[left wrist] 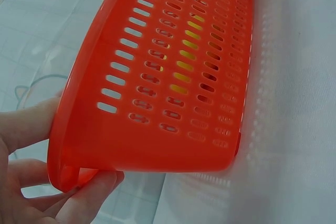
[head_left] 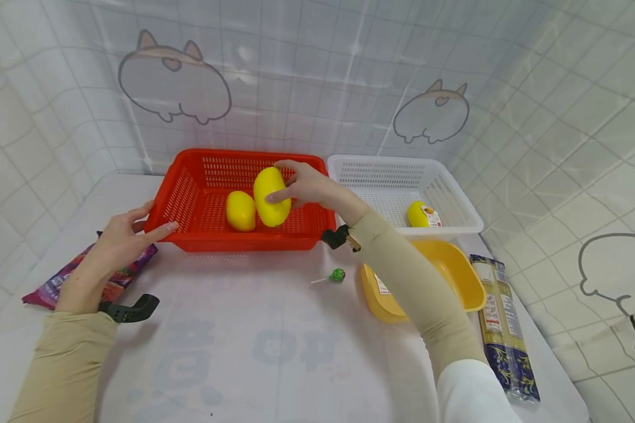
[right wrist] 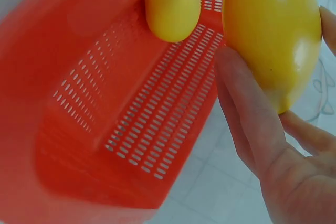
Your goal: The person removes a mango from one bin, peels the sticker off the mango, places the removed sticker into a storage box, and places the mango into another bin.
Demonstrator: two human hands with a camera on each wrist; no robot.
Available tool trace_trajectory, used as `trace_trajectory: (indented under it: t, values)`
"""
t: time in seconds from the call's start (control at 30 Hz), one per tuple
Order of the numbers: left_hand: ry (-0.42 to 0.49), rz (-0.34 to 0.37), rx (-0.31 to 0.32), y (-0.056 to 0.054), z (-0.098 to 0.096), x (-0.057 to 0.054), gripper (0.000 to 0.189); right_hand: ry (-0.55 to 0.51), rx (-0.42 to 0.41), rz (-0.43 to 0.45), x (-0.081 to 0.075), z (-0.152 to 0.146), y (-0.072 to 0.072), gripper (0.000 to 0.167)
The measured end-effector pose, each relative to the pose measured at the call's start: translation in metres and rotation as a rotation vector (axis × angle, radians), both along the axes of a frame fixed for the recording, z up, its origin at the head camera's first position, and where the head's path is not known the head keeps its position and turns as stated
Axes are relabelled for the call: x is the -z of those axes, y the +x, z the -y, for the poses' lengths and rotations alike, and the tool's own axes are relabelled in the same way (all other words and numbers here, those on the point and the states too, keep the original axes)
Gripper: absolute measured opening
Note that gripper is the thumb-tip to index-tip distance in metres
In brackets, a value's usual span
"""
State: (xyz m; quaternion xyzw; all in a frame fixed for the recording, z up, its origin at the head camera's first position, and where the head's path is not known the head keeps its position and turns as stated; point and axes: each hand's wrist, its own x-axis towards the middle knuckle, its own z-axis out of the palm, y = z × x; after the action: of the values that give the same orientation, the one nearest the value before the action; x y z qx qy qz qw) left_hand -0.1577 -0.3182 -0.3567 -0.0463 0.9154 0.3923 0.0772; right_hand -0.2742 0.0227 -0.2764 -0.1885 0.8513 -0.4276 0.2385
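Observation:
My right hand (head_left: 311, 187) holds a large yellow mango (head_left: 268, 194) above the red basket (head_left: 254, 242), thumb on the near side and fingers round the back. A second yellow mango (head_left: 240, 211) lies inside that basket, left of the held one. In the right wrist view, the held mango (right wrist: 273, 30) appears close up beside the basket's slotted wall. At the basket's left end, my left hand (head_left: 115, 242) grips the rim between thumb and fingers. The left wrist view shows these fingers (left wrist: 86, 200) curled at the rim's corner.
A white basket (head_left: 457, 202) with a labelled yellow fruit (head_left: 419, 215) stands to the right. Before it are a yellow tub (head_left: 468, 294), a green lollipop (head_left: 337, 274) and packs of noodles (head_left: 500, 317). A purple packet (head_left: 53, 288) lies under my left forearm. Tiled-pattern sheeting (head_left: 307, 76) rises behind.

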Motion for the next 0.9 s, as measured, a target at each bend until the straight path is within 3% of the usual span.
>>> trace_trajectory:
  t: [0.23, 0.53, 0.9]
  values:
    - [0.018, -0.010, -0.009, 0.000, -0.002, 0.002, 0.098, 0.044, -0.026, 0.049, 0.004, 0.009, -0.016, 0.083]
    - [0.009, 0.000, -0.007, -0.001, 0.001, 0.001, 0.097, 0.022, -0.055, 0.168, 0.011, 0.015, -0.034, 0.080]
    - [-0.005, -0.008, 0.000, -0.001, 0.000, -0.001, 0.096, -0.095, -0.007, 0.287, 0.024, 0.020, -0.059, 0.082]
